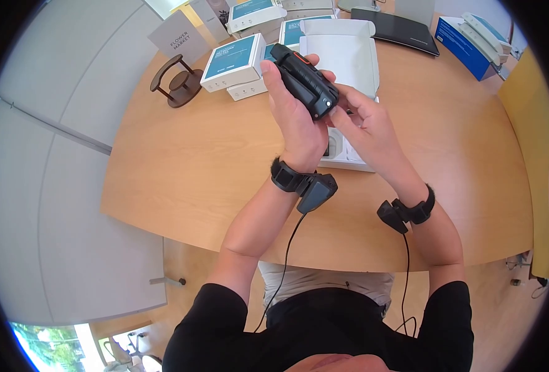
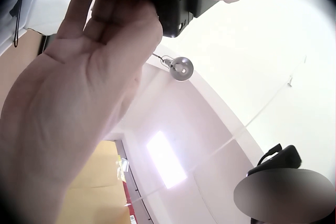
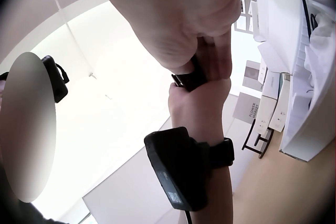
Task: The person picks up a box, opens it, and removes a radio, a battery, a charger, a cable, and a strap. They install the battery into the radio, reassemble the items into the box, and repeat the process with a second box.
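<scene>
— While both hands are raised over the wooden table [image 1: 181,173], what are the fingers doing?

— The left hand [image 1: 296,121] has its fingers curled round a black device [image 1: 304,80] with an orange strip on one edge. The thumb lies up along the device's near side, and the other fingers wrap behind it, so only their tips show at its far edge. In the left wrist view the palm [image 2: 79,103] fills the picture and the device [image 2: 176,3] sits at the top, clamped between the curled fingers and the palm.

— And the right hand?

— The right hand [image 1: 367,124] meets the device's lower end. Its fingers are partly bent, and the tips touch or pinch that end just beside the left palm. The right wrist view shows the right hand [image 3: 184,19] from behind with a dark sliver of the device [image 3: 189,79] between the two hands. How firmly it grips I cannot tell.

— Where does the device sit otherwise?

— It is held in the air, tilted, above an open white box [image 1: 343,56] that lies on the table. Closed white boxes with teal lids [image 1: 234,62] stand to the left of it, next to a small dark wooden stand [image 1: 176,80].
</scene>
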